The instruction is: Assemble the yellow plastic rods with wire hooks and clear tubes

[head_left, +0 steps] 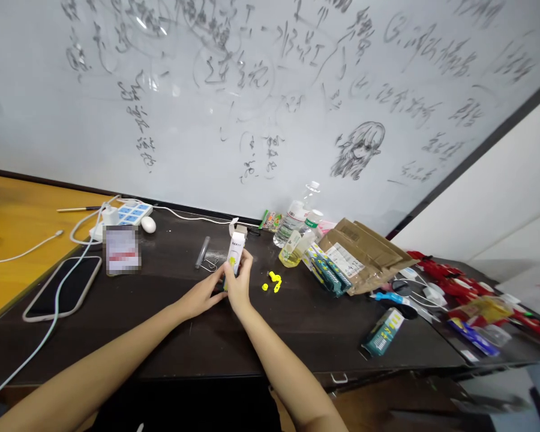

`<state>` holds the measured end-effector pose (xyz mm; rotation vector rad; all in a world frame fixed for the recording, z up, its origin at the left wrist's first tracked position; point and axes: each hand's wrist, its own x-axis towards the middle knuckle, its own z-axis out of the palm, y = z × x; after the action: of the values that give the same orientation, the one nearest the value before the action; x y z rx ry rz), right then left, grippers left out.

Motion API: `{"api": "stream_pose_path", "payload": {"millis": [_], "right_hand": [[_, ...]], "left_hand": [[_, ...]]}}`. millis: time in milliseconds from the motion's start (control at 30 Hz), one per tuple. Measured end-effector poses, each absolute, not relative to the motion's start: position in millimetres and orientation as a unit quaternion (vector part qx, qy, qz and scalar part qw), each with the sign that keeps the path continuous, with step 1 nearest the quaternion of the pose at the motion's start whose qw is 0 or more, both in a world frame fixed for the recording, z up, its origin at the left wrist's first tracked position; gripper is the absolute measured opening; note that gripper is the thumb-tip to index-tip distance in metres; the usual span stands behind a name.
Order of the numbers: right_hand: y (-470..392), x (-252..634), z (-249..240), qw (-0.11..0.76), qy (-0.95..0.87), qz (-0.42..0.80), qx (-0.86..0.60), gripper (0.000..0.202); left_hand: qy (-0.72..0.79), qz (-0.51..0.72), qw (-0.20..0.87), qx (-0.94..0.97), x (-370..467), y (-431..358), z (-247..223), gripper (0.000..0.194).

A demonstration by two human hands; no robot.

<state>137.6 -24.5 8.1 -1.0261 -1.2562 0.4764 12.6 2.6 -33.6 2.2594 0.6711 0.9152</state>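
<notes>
A slim small carton (236, 243), white with a yellow picture and a darker lower end, stands tilted between my hands, its top flap raised. My right hand (239, 289) is wrapped round its right side and front. From the lower left, my left hand (202, 295) closes on the carton, its fingertips partly hidden behind it. Just left of the carton lie a clear tube (202, 252) and a bent metal wire clip (210, 264). Bright yellow small parts (275, 281) rest on the dark table right of my right hand.
Left are a phone (63, 289), a power strip (132, 213), cables and a white mouse (148, 224). Bottles (292, 222), green cartons (326, 270) and a brown paper parcel (369, 252) stand right. Another green carton (383, 332) lies near the front edge. A whiteboard (184, 138) rises behind.
</notes>
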Motion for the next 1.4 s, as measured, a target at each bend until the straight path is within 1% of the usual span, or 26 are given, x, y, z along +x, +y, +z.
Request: {"api": "stream_pose_path", "payload": {"millis": [100,167,300,433,567,667,833,1033,1167,1233,1300,1367,1400], "right_hand": [[-20.7,146.3,15.7,0.676,-0.563,0.202,-0.429,0.035],[-20.3,150.4,21.1,0.685,-0.564,0.206,-0.412,0.034],[-24.0,148.9,25.1,0.687,-0.559,0.171,-0.432,0.033],[-27.5,144.6,23.8,0.67,-0.575,0.132,-0.451,0.03],[-30.7,150.7,30.1,0.666,-0.608,0.063,-0.427,0.037],[-35.9,162.4,43.8,0.664,-0.622,-0.015,-0.415,0.032],[-45.3,184.1,74.5,0.57,-0.701,-0.082,-0.419,0.015],[-47.7,196.9,112.1,0.485,-0.767,-0.042,-0.417,0.017],[-50.7,197.6,130.1,0.435,-0.798,-0.053,-0.413,0.016],[-52.9,194.0,129.1,0.448,-0.79,-0.053,-0.415,0.017],[-53.7,187.2,119.8,0.495,-0.763,-0.039,-0.415,0.019],[-52.3,178.0,105.4,0.554,-0.724,-0.013,-0.411,0.032],[-50.9,173.1,98.0,0.576,-0.706,-0.003,-0.412,0.033]], "left_hand": [[0.23,0.321,0.309,0.865,7.3,4.6,-32.2,0.07],[0.225,0.311,0.316,0.868,5.8,5.3,-32.9,0.069],[0.245,0.325,0.32,0.856,10.6,5.3,-37.4,0.076],[0.253,0.323,0.354,0.84,15.7,5.8,-38.4,0.065],[0.244,0.316,0.351,0.847,14.4,5.1,-34.8,0.063],[0.24,0.313,0.346,0.852,12.8,3.0,-31.4,0.063],[0.234,0.311,0.342,0.855,11.7,-0.4,-26.1,0.06],[0.227,0.303,0.342,0.86,9.8,-2.1,-22.4,0.059],[0.223,0.307,0.337,0.861,8.6,-3.6,-21.6,0.056],[0.224,0.31,0.337,0.86,8.2,-4.1,-22.2,0.056],[0.224,0.313,0.337,0.859,8.1,-4.2,-23.1,0.056],[0.224,0.316,0.338,0.858,8.2,-4.2,-23.9,0.056],[0.225,0.317,0.339,0.857,8.3,-4.2,-24.0,0.056]]}}
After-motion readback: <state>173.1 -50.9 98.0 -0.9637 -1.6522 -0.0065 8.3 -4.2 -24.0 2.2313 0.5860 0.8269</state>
